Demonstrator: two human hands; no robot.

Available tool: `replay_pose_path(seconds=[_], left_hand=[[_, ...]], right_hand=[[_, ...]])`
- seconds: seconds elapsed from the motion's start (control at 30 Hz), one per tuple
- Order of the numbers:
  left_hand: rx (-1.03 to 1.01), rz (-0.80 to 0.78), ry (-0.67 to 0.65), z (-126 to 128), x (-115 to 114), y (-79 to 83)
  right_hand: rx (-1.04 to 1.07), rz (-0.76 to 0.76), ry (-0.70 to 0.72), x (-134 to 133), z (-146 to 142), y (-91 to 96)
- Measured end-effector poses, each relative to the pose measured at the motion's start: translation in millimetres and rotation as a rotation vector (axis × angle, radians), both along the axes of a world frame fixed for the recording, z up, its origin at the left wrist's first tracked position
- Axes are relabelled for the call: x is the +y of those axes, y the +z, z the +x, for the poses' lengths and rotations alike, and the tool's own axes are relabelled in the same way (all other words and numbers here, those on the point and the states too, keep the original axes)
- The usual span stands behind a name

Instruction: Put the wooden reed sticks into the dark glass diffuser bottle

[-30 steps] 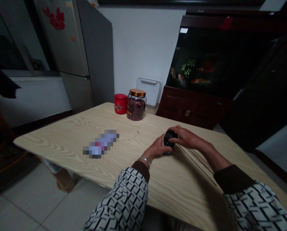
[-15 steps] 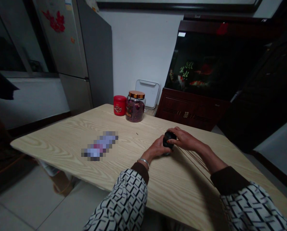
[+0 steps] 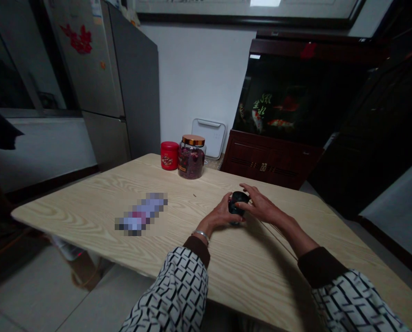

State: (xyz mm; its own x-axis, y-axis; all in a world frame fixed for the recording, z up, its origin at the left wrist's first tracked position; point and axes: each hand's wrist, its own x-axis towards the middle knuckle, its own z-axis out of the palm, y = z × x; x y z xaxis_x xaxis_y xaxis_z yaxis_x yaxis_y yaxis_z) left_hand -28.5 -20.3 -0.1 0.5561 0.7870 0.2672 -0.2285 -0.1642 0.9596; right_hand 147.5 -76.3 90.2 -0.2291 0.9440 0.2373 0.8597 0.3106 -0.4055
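Note:
A small dark jar with a round black lid (image 3: 240, 197) stands on the table. My left hand (image 3: 221, 213) is wrapped round its body from the left, and its fingers hide much of it. At the lid's right side is my right hand (image 3: 259, 205), with thumb and forefinger spread apart. The thumb lies across the front of the lid while the forefinger is raised behind it. Several thin sticks (image 3: 278, 239) lie on the table, partly covered by my right forearm.
Farther back on the table (image 3: 178, 258) stand a red canister (image 3: 169, 156) and a glass jar with a copper-coloured lid (image 3: 191, 161). A blurred-out flat item (image 3: 140, 214) lies at the left. Behind are a fridge (image 3: 137, 87) and a fish tank (image 3: 292, 92).
My right hand's fingers have loosened and spread from around the lid, with the forefinger lifting. My left hand still holds the jar. The view has tilted up slightly.

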Motion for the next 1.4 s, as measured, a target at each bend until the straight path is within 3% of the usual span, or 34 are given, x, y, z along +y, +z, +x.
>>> replay_pose_path(seconds=[0.17,0.27,0.3,0.37,0.43,0.53,0.63,0.7,0.77,0.83,1.0,1.07,1.17,1.3,1.4], left_hand=[[0.279,0.137,0.241,-38.9,-25.5,7.2],[0.342,0.183,0.310,-53.9,-39.3,28.4],[0.305,0.159,0.295,-55.1,-41.2,41.4],[0.194,0.039,0.145,-53.4,-40.8,76.2],[0.037,-0.059,-0.090,-50.0,-36.6,119.1],[-0.097,-0.077,-0.477,-48.7,-30.5,183.1],[-0.179,-0.087,-0.583,-52.1,-29.4,227.2],[-0.214,-0.120,-0.554,-54.7,-29.9,238.7],[-0.218,-0.175,-0.499,-56.1,-29.5,234.1],[-0.193,-0.241,-0.459,-55.9,-27.7,214.2],[-0.115,-0.360,-0.531,-49.3,-22.6,138.8],[-0.110,-0.377,-0.572,-46.0,-21.4,119.6],[-0.102,-0.379,-0.596,-42.7,-19.6,110.5],[-0.094,-0.360,-0.565,-44.8,-14.8,109.2],[-0.146,-0.331,-0.428,-48.3,-10.4,95.1]], right_hand=[[0.256,0.025,-0.259,-31.2,23.2,-34.0],[0.387,-0.060,-0.251,-41.9,30.8,-27.6],[0.474,-0.099,-0.225,-42.9,30.7,-17.7],[0.698,-0.193,-0.129,-42.1,27.9,12.5],[0.916,-0.300,0.053,-39.7,23.7,51.6],[1.083,-0.406,0.347,-38.9,18.9,111.4],[1.117,-0.415,0.512,-43.0,17.5,155.3],[1.120,-0.398,0.537,-46.1,17.6,169.6],[1.130,-0.385,0.518,-47.4,18.0,169.2],[1.143,-0.404,0.502,-46.1,18.6,153.7],[1.187,-0.573,0.534,-38.3,19.4,82.8],[1.205,-0.616,0.538,-36.5,19.6,62.2],[1.225,-0.628,0.519,-35.2,20.3,50.2],[1.177,-0.625,0.454,-31.9,20.6,50.1],[1.041,-0.550,0.257,-24.7,17.6,45.8]])
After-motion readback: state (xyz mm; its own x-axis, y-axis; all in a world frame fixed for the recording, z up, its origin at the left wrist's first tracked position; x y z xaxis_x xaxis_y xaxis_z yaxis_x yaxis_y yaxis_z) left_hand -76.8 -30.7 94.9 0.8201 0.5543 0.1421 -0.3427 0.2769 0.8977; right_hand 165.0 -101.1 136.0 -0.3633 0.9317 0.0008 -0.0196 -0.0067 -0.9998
